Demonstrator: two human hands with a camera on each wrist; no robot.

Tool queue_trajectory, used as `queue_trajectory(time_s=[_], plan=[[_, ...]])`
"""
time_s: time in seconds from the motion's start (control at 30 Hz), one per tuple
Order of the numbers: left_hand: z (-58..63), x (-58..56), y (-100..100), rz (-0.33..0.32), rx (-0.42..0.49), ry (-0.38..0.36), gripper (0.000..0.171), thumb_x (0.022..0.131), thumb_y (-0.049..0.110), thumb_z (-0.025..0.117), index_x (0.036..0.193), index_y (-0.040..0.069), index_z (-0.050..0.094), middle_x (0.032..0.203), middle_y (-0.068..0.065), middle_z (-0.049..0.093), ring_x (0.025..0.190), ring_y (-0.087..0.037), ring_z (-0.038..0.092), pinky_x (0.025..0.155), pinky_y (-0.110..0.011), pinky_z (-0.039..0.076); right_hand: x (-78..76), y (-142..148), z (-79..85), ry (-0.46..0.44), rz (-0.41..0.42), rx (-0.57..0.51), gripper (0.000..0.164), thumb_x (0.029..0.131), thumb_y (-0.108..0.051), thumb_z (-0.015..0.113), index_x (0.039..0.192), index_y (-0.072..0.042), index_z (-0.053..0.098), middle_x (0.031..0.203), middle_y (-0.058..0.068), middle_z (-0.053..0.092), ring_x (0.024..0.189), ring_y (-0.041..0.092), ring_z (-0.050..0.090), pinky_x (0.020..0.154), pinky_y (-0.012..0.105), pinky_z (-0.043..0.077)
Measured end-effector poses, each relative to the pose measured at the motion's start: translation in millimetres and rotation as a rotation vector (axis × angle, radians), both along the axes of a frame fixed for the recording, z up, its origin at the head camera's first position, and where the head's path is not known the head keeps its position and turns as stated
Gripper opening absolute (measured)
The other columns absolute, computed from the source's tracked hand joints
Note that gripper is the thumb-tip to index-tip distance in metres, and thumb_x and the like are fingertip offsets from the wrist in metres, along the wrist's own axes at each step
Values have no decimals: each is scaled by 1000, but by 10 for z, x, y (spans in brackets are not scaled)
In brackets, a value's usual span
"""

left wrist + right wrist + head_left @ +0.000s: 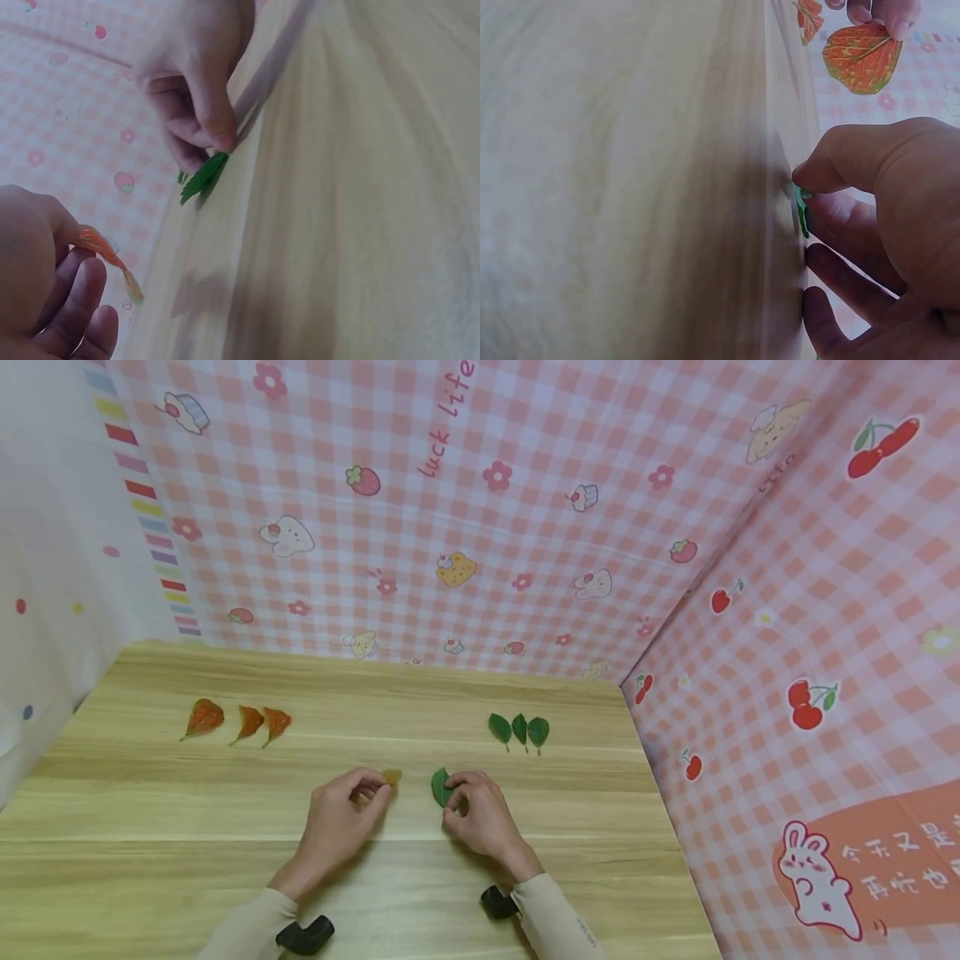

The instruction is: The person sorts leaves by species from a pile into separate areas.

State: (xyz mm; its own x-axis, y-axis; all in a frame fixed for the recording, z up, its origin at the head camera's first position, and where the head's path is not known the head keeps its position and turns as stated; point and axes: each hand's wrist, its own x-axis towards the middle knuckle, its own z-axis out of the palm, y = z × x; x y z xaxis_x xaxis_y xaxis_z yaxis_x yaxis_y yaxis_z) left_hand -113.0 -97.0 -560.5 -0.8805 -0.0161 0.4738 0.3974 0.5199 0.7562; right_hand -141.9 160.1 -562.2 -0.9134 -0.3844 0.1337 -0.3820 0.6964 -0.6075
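Observation:
Between thumb and fingertips, my left hand (337, 818) pinches an orange leaf (861, 60) with yellow-green patches, held up off the wooden table in the left wrist view. Only a small yellowish part of it shows in the head view. My right hand (483, 814), a short way to the right, pinches a green leaf (439, 787) by its edge, close over the tabletop. That green leaf (202, 178) has a toothed edge in the left wrist view. Fingers hide most of it in the right wrist view.
Three orange-red leaves (249, 722) lie in a row at the table's back left. Three green leaves (520, 728) form another row at the back right. Pink checked cloth (420, 527) covers the walls behind and to the right of the wooden table (150, 843).

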Motion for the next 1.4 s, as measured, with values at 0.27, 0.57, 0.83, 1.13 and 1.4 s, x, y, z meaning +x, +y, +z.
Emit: queue_trajectory(time_s=[0.27,0.57,0.83,1.13,1.4], plan=[[69,-20,-91,59,135,-59,17,91,-8,83,96,8,78,85,-6,83,75,3,69,68,-10,56,-8,1,-16,-6,-5,1,15,91,-3,83,78,-9,77,129,9,79,135,33,70,121,53,55],[98,-37,-213,89,273,-218,11,95,-1,85,95,9,81,94,-12,85,79,5,72,73,-12,58,-10,6,-21,-6,-3,-6,16,91,-3,83,78,-10,77,129,8,79,134,32,70,120,53,55],[119,-58,-311,5,246,-185,5,101,11,87,103,10,82,108,-10,84,90,3,70,80,-13,59,-10,5,-21,1,-6,-9,18,91,-3,82,77,-10,76,128,8,80,134,32,71,119,53,56],[79,-87,-402,25,171,-156,5,104,6,81,107,5,76,99,-12,79,85,2,64,77,-13,55,-12,8,-23,-8,-6,-22,18,92,-2,81,77,-11,75,129,8,80,135,32,71,119,54,55],[28,-123,-530,89,178,-153,15,102,6,84,116,3,80,99,-14,80,83,4,63,73,-11,53,-12,14,-26,-11,-9,-29,18,92,-3,81,77,-11,75,129,7,80,135,33,71,120,55,55]])
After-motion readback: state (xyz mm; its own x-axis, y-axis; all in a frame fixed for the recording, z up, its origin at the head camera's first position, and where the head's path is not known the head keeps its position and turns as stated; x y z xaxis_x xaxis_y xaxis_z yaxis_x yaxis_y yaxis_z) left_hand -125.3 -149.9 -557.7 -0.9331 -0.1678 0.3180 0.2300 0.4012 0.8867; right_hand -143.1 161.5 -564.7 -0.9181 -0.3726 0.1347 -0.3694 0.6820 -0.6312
